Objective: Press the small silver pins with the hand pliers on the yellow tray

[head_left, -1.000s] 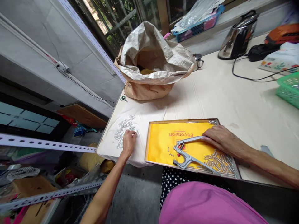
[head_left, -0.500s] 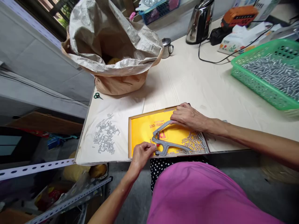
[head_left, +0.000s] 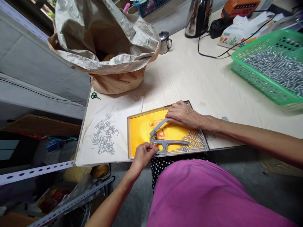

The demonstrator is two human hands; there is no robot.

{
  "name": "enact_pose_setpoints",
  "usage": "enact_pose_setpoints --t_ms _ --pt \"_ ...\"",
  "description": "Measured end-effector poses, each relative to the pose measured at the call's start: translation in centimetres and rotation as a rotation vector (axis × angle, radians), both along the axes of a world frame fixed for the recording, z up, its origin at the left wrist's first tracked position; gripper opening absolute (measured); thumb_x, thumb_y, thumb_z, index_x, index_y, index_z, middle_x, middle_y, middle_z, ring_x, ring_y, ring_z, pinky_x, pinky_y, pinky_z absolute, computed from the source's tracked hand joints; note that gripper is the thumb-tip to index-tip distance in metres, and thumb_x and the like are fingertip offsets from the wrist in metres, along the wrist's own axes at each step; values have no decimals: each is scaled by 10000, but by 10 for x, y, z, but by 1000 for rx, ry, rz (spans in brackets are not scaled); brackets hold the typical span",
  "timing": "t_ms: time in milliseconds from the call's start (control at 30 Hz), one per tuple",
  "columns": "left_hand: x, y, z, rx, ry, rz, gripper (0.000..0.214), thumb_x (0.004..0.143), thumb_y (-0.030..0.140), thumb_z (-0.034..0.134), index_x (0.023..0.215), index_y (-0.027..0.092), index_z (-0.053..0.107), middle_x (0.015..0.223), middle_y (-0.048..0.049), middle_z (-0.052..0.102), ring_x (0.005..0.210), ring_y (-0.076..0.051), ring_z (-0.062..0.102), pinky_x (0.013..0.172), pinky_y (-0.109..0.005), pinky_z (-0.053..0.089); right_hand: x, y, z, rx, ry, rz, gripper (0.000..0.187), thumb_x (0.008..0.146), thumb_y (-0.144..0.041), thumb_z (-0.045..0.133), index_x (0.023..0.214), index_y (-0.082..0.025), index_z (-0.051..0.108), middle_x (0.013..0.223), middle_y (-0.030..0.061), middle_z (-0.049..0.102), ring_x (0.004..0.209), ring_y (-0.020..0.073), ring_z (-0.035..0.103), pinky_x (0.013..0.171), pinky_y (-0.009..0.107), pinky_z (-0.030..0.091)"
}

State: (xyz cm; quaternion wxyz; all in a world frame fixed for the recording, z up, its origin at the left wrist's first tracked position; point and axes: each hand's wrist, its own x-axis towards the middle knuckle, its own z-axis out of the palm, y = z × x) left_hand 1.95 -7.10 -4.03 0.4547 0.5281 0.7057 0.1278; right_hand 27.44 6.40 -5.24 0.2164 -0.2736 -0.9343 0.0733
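Grey hand-press pliers (head_left: pixel 167 142) with a spring and a red part at the jaw lie over a shallow tray (head_left: pixel 129 138) lined in yellow. My right hand (head_left: pixel 183 115) is closed on the end of the upper handle, which stands apart from the lower one. At the jaw, my left hand (head_left: pixel 143 155) pinches with thumb and forefinger; what lies between the fingertips is too small and covered to make out. Small silver metal pieces (head_left: pixel 194 141) are heaped in the tray's right end. Left of the tray, a pile of short silver pieces (head_left: pixel 104 135) rests on white cloth.
A large open woven sack (head_left: pixel 118 80) stands at the back left, with small scissors (head_left: pixel 95 96) near its base. A green basket (head_left: pixel 257 77) full of metal pieces is on the right. Behind are a lidded metal cup (head_left: pixel 165 42), a kettle (head_left: pixel 197 19) and a black cord (head_left: pixel 214 56).
The view has shifted a little. The pliers have tilted slightly, their lower handle now more level. Both hands keep the same hold at jaw and handle.
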Motion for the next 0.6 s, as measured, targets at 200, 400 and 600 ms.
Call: enact_pose_setpoints --t_ms 200,400,600 --pt "1 0 0 18 -3 -28 259 742 396 648 707 144 690 700 -33 646 650 -142 558 580 -222 411 4 -23 5 -44 -74 -30 621 942 -690 359 1146 -159 607 1013 120 637 917 255 458 812 384 262" --pt "2 0 0 19 -3 -37 274 737 408 647 697 140 693 702 -37 642 675 -154 564 586 -228 406 8 -51 12 -42 -177 -64 1011 750 -880 434 1383 -92 463 1079 172 592 934 295 464 843 422 291" --pt "0 1 -2 20 14 -43 250 760 378 649 726 135 702 714 -34 656 687 -157 586 600 -231 421 3 -66 16 -15 -287 -109 986 740 -699 631 1444 -61 370 1109 175 593 966 309 469 838 427 300"
